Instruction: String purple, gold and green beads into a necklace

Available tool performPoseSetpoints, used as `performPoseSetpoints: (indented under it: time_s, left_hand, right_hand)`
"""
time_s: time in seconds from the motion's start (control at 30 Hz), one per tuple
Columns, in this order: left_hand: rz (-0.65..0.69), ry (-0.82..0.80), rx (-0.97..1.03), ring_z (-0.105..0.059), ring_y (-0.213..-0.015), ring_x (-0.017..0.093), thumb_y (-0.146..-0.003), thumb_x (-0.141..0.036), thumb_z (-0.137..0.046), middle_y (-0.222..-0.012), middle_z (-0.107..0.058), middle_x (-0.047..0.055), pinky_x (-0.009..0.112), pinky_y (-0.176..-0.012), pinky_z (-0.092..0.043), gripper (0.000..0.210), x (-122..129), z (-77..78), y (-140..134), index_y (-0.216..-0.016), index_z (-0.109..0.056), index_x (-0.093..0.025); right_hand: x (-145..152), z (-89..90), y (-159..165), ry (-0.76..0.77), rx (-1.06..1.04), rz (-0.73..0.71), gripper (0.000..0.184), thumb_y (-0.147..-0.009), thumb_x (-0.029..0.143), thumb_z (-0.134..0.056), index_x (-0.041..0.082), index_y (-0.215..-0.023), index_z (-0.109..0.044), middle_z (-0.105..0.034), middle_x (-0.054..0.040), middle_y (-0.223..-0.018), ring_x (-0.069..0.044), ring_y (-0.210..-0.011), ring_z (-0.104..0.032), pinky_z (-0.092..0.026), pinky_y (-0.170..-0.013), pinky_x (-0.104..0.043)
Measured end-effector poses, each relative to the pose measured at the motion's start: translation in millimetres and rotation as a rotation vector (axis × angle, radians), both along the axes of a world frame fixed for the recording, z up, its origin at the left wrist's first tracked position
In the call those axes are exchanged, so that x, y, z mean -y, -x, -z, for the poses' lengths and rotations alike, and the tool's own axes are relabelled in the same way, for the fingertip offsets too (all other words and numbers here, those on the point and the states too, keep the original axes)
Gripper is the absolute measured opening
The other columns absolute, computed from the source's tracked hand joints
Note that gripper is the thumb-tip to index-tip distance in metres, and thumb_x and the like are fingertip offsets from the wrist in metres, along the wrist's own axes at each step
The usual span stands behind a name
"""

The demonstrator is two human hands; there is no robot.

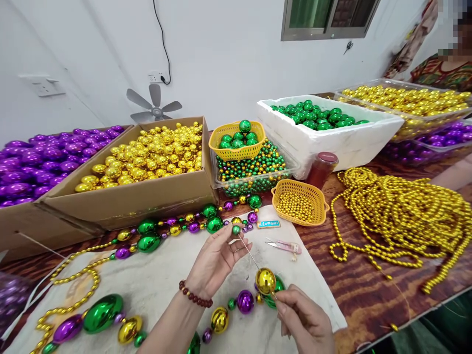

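My left hand (217, 255), with a brown bead bracelet at the wrist, pinches a small green bead (236, 229) between thumb and finger. From that bead a long thin needle (250, 252) slants down to a large gold bead (265, 280). Just below the gold bead, my right hand (304, 319) is closed, thumb against forefinger, on the needle's lower end or its thread; which one is hidden. Under and around my hands lies a strung garland of purple (245, 301), gold (220, 320) and green beads on a white cloth (173, 280).
Cardboard boxes of gold beads (158, 152) and purple beads (47, 157) stand behind. Yellow baskets (300, 221), a foam box (287, 132) and a red-lidded jar (322, 169) are further right. Thread snips (285, 246) lie on the cloth, gold bead strands (405, 216) beside it. Another person sits far right.
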State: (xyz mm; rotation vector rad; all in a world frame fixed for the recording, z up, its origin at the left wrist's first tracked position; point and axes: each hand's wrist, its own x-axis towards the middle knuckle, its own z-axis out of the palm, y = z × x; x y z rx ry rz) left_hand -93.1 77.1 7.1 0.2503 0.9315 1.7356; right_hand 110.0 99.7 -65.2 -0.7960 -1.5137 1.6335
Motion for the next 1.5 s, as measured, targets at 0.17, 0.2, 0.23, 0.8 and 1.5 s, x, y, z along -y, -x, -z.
performPoseSetpoints:
  time_s: [0.17, 0.2, 0.23, 0.8, 1.5]
  left_hand:
    - [-0.012, 0.001, -0.073, -0.067, -0.079, 0.017, -0.088, -0.027, -0.064, -0.088, -0.068, 0.005, 0.039, -0.086, -0.054, 0.017, 1.6, 5.0, 2.7, -0.097, -0.069, -0.014]
    - [-0.013, 0.0, -0.091, -0.067, -0.08, 0.018, -0.088, -0.026, -0.063, -0.088, -0.068, 0.005, 0.039, -0.086, -0.054, 0.017, 2.0, 5.6, 3.5, -0.097, -0.069, -0.014]
    - [-0.015, -0.001, -0.104, -0.067, -0.081, 0.018, -0.089, -0.026, -0.062, -0.088, -0.068, 0.005, 0.039, -0.087, -0.054, 0.017, 2.5, 6.2, 4.3, -0.098, -0.069, -0.014]
    - [-0.057, 0.143, -0.038, -0.069, -0.074, 0.02, -0.084, -0.026, -0.068, -0.075, -0.07, 0.007, 0.035, -0.079, -0.057, 0.016, -3.1, 12.3, 3.5, -0.083, -0.065, -0.011]
    - [-0.015, 0.059, -0.133, -0.058, -0.066, 0.011, -0.087, -0.041, -0.06, -0.087, -0.063, 0.005, 0.018, -0.051, -0.042, 0.026, -17.4, 13.1, -78.7, -0.094, -0.065, -0.017]
  right_hand:
    - [0.6, 0.8, -0.2, -0.002, 0.031, -0.014, 0.023, -0.088, 0.035, -0.059, 0.02, -0.074, -0.069, -0.047, 0.0012, -0.065, -0.011, -0.05, -0.049, -0.039, -0.045, -0.02]
    - [0.8, 1.3, -0.3, 0.003, 0.033, -0.012, 0.022, -0.088, 0.035, -0.059, 0.02, -0.075, -0.069, -0.047, 0.0011, -0.066, -0.011, -0.051, -0.049, -0.039, -0.045, -0.019]
    - [0.9, 1.8, -0.5, 0.007, 0.031, -0.012, 0.021, -0.089, 0.035, -0.059, 0.021, -0.077, -0.069, -0.047, 0.0011, -0.066, -0.011, -0.052, -0.049, -0.04, -0.045, -0.019]
    - [2.1, -4.5, -0.1, 0.015, 0.043, -0.003, 0.021, -0.087, 0.034, -0.06, 0.02, -0.074, -0.069, -0.047, 0.0017, -0.063, -0.01, -0.048, -0.048, -0.037, -0.043, -0.02]
    - [-7.7, 0.2, 20.6, 0.16, -0.075, 0.074, 0.047, -0.089, 0.036, -0.063, 0.025, -0.13, -0.044, -0.057, 0.0049, -0.065, -0.013, -0.055, -0.055, -0.043, -0.047, -0.02]
